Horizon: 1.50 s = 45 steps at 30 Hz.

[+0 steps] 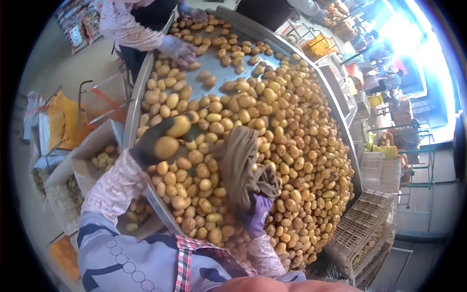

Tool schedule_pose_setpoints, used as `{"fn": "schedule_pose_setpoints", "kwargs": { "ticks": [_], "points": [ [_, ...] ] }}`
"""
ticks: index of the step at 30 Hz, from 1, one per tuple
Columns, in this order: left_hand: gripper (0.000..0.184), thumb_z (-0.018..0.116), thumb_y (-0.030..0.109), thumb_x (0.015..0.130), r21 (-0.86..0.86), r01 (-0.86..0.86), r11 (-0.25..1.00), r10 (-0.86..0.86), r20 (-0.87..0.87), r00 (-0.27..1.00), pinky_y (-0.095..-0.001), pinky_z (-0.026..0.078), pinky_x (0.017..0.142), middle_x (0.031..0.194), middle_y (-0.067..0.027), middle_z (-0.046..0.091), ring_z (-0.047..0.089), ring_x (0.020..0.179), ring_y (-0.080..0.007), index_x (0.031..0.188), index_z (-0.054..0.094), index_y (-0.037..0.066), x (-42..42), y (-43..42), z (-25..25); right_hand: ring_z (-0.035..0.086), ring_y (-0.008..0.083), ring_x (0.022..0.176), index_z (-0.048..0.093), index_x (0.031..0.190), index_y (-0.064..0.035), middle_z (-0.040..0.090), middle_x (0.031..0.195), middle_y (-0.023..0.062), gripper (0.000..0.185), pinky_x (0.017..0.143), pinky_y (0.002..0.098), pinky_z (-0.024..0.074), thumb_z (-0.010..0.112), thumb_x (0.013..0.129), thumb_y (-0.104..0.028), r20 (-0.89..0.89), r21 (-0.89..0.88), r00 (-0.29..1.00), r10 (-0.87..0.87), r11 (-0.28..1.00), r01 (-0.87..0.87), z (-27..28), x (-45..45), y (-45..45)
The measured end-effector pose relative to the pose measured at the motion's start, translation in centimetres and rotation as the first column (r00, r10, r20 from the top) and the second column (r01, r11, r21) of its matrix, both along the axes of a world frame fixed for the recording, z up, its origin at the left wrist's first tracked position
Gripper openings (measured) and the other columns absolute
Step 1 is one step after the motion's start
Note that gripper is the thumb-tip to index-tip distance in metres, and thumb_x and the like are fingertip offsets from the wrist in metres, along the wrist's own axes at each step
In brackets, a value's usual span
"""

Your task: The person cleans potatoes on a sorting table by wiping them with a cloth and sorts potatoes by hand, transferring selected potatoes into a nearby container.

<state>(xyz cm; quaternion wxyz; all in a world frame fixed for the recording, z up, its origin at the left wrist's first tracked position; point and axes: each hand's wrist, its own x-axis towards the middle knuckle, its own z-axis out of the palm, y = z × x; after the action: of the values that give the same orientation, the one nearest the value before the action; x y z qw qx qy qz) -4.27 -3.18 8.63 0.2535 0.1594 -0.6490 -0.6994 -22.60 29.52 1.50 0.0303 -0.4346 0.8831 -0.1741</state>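
Observation:
Potatoes [296, 146] lie in a thick layer over a metal sorting table [221, 73]. My left hand [153, 141], in a dark glove, is closed on two potatoes [167, 147] above the table's left side. My right hand [259, 214], in a purple glove, grips a brown cloth [239, 168] near the front of the table. The cloth hangs in folds over the potatoes beside it.
A co-worker's gloved hands [179, 51] touch potatoes at the table's far left. Boxes [99, 151] and an orange sack [65, 119] stand on the left. Stacked crates [362, 224] are at the right. Another person [265, 12] stands at the far edge.

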Motion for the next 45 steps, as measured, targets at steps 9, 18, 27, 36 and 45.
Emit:
{"fn": "schedule_pose_setpoints", "kwargs": {
  "ticks": [9, 18, 27, 36, 45],
  "points": [
    [0.032, 0.059, 0.028, 0.09, 0.005, -0.498, 0.867, 0.331, 0.741, 0.584, -0.039, 0.052, 0.075, 0.1, -0.0102, 0.067, 0.064, 0.085, -0.0253, 0.109, 0.063, 0.001, 21.0, 1.9, -4.0, 0.055, 0.0321, 0.092, 0.062, 0.101, -0.0069, 0.061, 0.091, 0.0093, 0.049, 0.088, 0.043, 0.0402, 0.08, 0.06, -0.027, -0.088, -0.131, 0.995, 0.055, 0.989, -0.066, -1.4, 0.1, -0.6],
    [0.043, 0.062, 0.029, 0.087, -0.772, -0.014, 0.635, 0.382, 0.299, 0.874, -0.0435, 0.044, 0.094, 0.111, -0.0206, 0.059, 0.056, 0.103, -0.0375, 0.12, 0.057, 0.002, 5.9, 3.3, -1.6, 0.058, 0.0145, 0.1, 0.056, 0.118, 0.0, 0.061, 0.112, 0.0044, 0.05, 0.087, 0.0273, 0.0484, 0.075, 0.071, 0.0, 0.798, -0.337, 0.603, -0.001, 0.828, 0.448, 2.3, -0.3, -1.0],
    [0.066, 0.059, 0.035, 0.08, -0.863, 0.475, 0.173, 0.273, 0.506, 0.818, -0.0541, 0.022, 0.111, 0.147, -0.0264, 0.029, 0.025, 0.137, -0.0456, 0.137, 0.044, 0.005, -8.1, 2.1, -11.3, 0.045, 0.0415, 0.12, 0.056, 0.118, -0.0066, 0.051, 0.126, 0.0224, 0.052, 0.095, 0.0592, 0.0327, 0.062, 0.082, -0.043, -0.349, 0.063, 0.931, 0.105, 0.994, -0.089, -0.2, 0.0, -12.1],
    [0.071, 0.049, 0.037, 0.089, -0.642, 0.65, 0.406, 0.459, 0.758, 0.463, -0.0536, 0.005, 0.116, 0.157, -0.0144, 0.014, 0.007, 0.144, -0.0401, 0.151, 0.023, 0.013, -21.1, -8.2, -13.1, 0.03, 0.0345, 0.138, 0.04, 0.14, -0.0184, 0.038, 0.144, 0.0171, 0.071, 0.107, 0.0612, 0.021, 0.058, 0.081, -0.055, -0.153, -0.046, 0.988, 0.005, 0.999, -0.012, -1.6, -12.0, -25.2],
    [0.086, 0.06, 0.039, 0.084, -0.653, 0.411, 0.636, 0.408, 0.737, 0.539, -0.0531, 0.008, 0.115, 0.155, -0.0229, 0.015, 0.01, 0.142, -0.0445, 0.15, 0.015, 0.008, -22.2, -7.6, -14.8, 0.025, 0.0345, 0.14, 0.039, 0.142, -0.018, 0.031, 0.15, 0.0159, 0.065, 0.108, 0.0598, 0.0207, 0.059, 0.086, -0.044, -0.006, -0.087, 1.0, -0.029, 0.996, 0.028, -4.2, -15.4, -25.7]
  ]
}}
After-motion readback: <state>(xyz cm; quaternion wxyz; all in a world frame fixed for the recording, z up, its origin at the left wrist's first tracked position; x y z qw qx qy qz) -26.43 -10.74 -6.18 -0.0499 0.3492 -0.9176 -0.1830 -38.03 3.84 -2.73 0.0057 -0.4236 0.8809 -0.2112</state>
